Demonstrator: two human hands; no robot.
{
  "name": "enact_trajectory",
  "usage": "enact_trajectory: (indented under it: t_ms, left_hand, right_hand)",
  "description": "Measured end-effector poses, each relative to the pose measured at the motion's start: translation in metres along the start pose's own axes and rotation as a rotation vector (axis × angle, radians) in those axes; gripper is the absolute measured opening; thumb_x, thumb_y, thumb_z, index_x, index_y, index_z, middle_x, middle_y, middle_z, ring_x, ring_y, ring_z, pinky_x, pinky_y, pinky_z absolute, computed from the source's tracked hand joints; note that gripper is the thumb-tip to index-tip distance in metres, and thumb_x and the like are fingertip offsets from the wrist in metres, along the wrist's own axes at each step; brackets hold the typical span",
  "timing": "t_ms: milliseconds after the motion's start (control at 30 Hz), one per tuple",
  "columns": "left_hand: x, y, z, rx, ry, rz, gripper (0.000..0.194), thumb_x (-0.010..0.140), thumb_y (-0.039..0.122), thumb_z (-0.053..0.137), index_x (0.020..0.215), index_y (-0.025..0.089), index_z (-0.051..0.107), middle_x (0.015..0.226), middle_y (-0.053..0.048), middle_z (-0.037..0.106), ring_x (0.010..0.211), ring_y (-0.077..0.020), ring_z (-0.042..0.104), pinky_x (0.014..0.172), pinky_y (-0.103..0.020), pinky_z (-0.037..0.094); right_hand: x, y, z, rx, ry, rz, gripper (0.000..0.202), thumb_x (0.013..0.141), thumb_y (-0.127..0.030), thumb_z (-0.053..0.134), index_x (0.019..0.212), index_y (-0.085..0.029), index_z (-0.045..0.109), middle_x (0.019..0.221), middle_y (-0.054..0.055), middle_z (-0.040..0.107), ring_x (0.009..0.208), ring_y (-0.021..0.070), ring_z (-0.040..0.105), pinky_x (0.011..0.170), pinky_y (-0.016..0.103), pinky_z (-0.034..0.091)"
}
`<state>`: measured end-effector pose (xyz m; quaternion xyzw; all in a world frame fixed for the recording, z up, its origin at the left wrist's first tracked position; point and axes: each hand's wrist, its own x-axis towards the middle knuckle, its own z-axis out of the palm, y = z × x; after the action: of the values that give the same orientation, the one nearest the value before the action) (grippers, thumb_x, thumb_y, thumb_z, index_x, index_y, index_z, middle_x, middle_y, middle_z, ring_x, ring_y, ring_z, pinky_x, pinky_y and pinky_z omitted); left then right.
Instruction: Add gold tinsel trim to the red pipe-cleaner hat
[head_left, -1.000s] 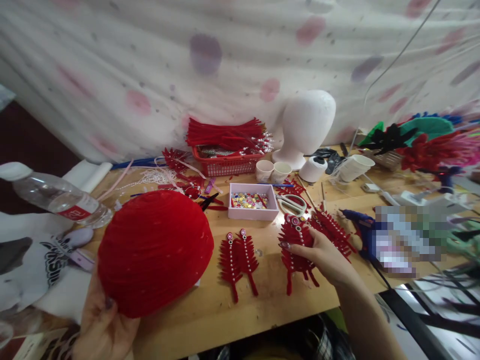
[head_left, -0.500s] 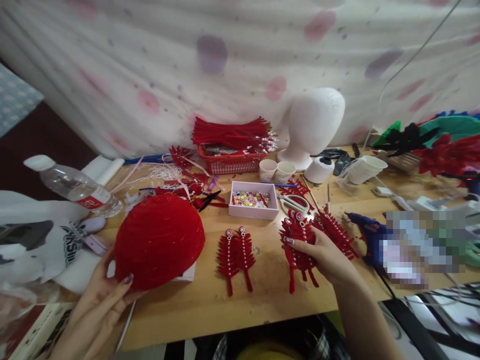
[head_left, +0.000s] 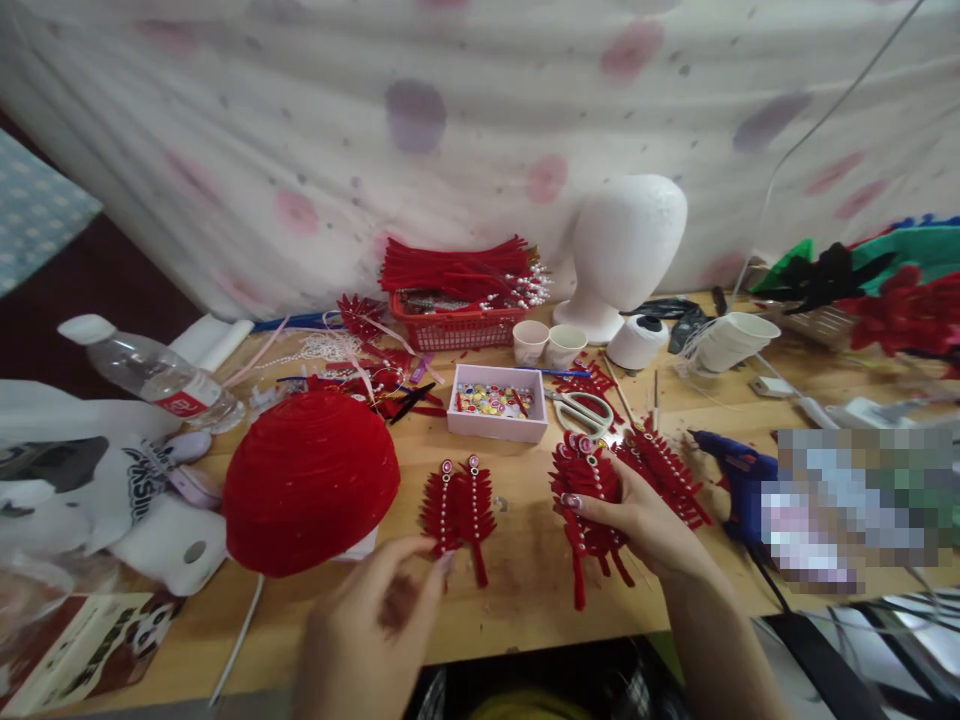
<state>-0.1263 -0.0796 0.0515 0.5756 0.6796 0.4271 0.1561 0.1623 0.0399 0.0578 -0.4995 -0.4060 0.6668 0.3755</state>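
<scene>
My left hand (head_left: 382,610), slightly blurred, pinches with thumb and fingertips at the lower stem of a red feather-shaped ornament (head_left: 444,500), which lies on the table. Beside it lies a matching red ornament (head_left: 475,512), with a row of pearls and a round pink gem on top. My right hand (head_left: 630,505) is closed round a bunch of these red pearl-lined ornaments (head_left: 589,490), stems hanging down. The red dome-shaped cap (head_left: 311,485) rests at the left on a white box (head_left: 362,543), clear of my left hand.
Behind stand a white box of beads (head_left: 499,428), scissors (head_left: 583,415), paper cups (head_left: 566,347), a red basket (head_left: 465,332) and a white foam head (head_left: 628,245). A blue glue gun (head_left: 739,465) lies right, near more ornaments (head_left: 667,470). A water bottle (head_left: 154,375) leans left.
My left hand has let go of the red cap and moved right to the left-hand ornament on the table. The right hand still holds its bunch. The view has shifted slightly.
</scene>
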Motion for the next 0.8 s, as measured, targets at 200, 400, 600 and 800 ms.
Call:
enact_trajectory:
  t_ms: [200,400,600,800]
  left_hand:
    - [0.032,0.045,0.088,0.504,-0.281,-0.132,0.016,0.088,0.027,0.057,0.093,0.014,0.064,0.099,-0.015,0.07,0.09,-0.0311,0.069,0.077,-0.042,0.054]
    - [0.032,0.03,0.085,0.264,-0.199,-0.235,0.006,0.085,0.022,0.053,0.082,0.021,0.057,0.09,-0.007,0.067,0.088,-0.0258,0.067,0.08,-0.038,0.05]
    - [0.044,0.029,0.081,-0.158,-0.209,-0.37,0.014,0.082,0.037,0.053,0.084,0.023,0.052,0.079,-0.002,0.07,0.072,-0.0202,0.07,0.067,-0.031,0.053]
    - [0.063,0.058,0.067,-0.305,-0.451,-0.248,0.007,0.084,0.031,0.056,0.085,0.024,0.056,0.087,-0.001,0.072,0.084,-0.0182,0.07,0.072,-0.028,0.053]
  right_hand:
    - [-0.017,0.006,-0.034,0.061,0.026,-0.041,0.08,0.051,-0.031,0.094,0.122,-0.026,0.058,0.091,0.003,0.073,0.079,0.0207,0.068,0.072,0.031,0.055]
    - [-0.024,0.002,-0.077,0.219,0.025,-0.167,0.05,0.046,-0.044,0.094,0.086,-0.03,0.067,0.074,0.002,0.065,0.068,0.0219,0.062,0.065,0.036,0.052]
    - [-0.009,-0.011,-0.059,0.136,-0.167,-0.075,0.043,0.058,-0.049,0.088,0.09,-0.024,0.072,0.113,0.013,0.073,0.099,0.0335,0.068,0.092,0.05,0.051]
    - [0.01,-0.016,-0.027,0.229,-0.384,-0.045,0.03,0.062,-0.034,0.089,0.086,-0.023,0.074,0.117,0.009,0.073,0.113,0.0296,0.065,0.099,0.05,0.051]
